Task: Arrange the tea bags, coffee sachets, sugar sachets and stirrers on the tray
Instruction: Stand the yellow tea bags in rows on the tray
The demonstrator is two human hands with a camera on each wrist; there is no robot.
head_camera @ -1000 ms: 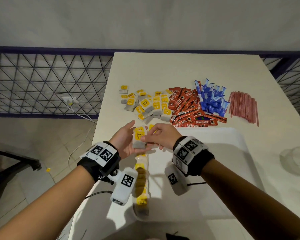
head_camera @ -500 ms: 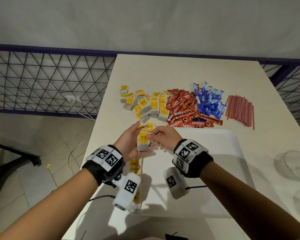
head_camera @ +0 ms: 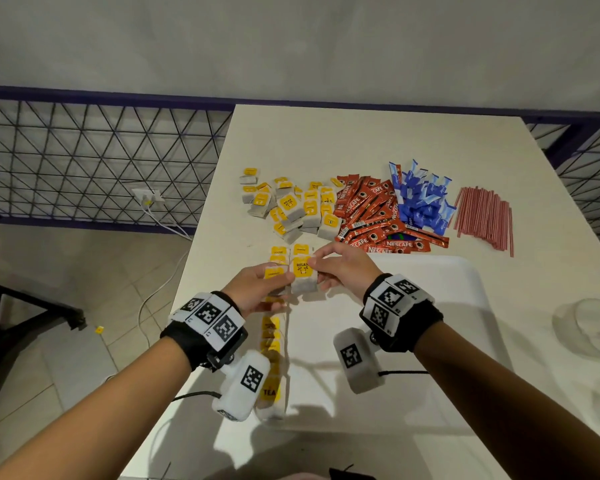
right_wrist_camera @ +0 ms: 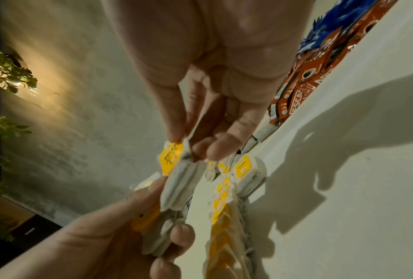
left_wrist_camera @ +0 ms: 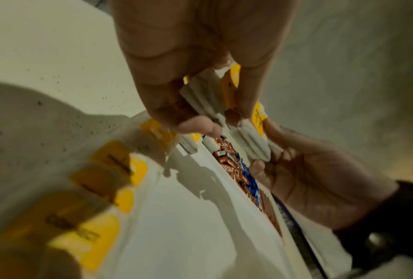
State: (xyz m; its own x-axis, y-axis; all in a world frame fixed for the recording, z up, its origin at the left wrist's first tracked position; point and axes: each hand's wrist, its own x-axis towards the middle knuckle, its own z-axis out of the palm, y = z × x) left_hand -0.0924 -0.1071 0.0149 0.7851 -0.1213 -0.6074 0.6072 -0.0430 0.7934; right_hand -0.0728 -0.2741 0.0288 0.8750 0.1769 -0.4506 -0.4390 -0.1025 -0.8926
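1. Working through the tea bags: right hand (head_camera: 340,268) pinches one tea bag (head_camera: 303,275) by its top, left hand (head_camera: 257,289) grips a small bunch (head_camera: 274,273) over the tray (head_camera: 430,289).
2. Next, I'd guess, it goes onto the row (head_camera: 271,358) along the tray's left edge, overlapped neatly.
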